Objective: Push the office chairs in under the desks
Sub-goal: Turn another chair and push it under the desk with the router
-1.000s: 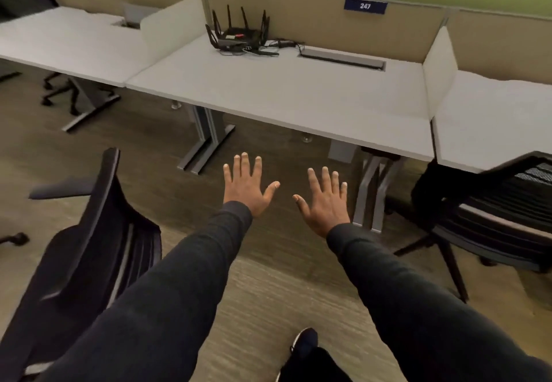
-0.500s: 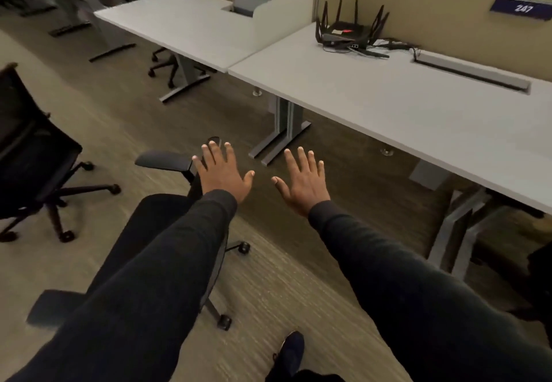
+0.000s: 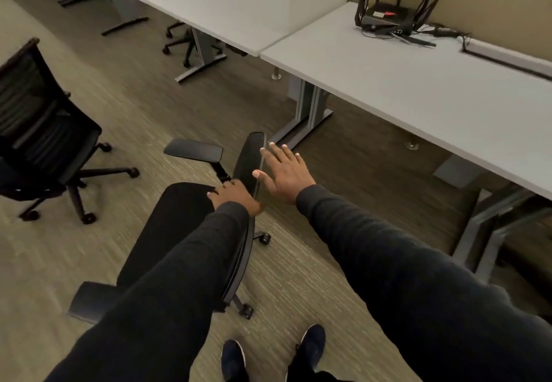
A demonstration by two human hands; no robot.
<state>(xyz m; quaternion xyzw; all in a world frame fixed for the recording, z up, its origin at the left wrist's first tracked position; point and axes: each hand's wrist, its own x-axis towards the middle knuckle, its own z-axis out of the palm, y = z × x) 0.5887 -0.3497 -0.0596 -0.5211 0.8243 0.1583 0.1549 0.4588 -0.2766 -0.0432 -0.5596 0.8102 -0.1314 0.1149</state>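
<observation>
A black office chair (image 3: 179, 220) stands on the carpet right below me, out in the aisle in front of the grey desk (image 3: 418, 91). Its thin backrest is seen edge-on from above, turned toward the desk. My left hand (image 3: 234, 198) curls over the top of the backrest, fingers bent onto its front face. My right hand (image 3: 283, 172) lies flat against the rear of the backrest with fingers spread. A second black mesh chair (image 3: 38, 130) stands apart at the left. A third chair's wheeled base (image 3: 179, 41) shows under the far desk (image 3: 215, 2).
A black router (image 3: 388, 14) with antennas and cables sits at the back of the near desk. Metal desk legs (image 3: 310, 112) stand just beyond the chair, and another pair (image 3: 484, 238) at the right. My shoes (image 3: 236, 357) are on the carpet below.
I have turned left and stepped up to the chair. Both hands, held open in the air before, have come down onto its backrest.
</observation>
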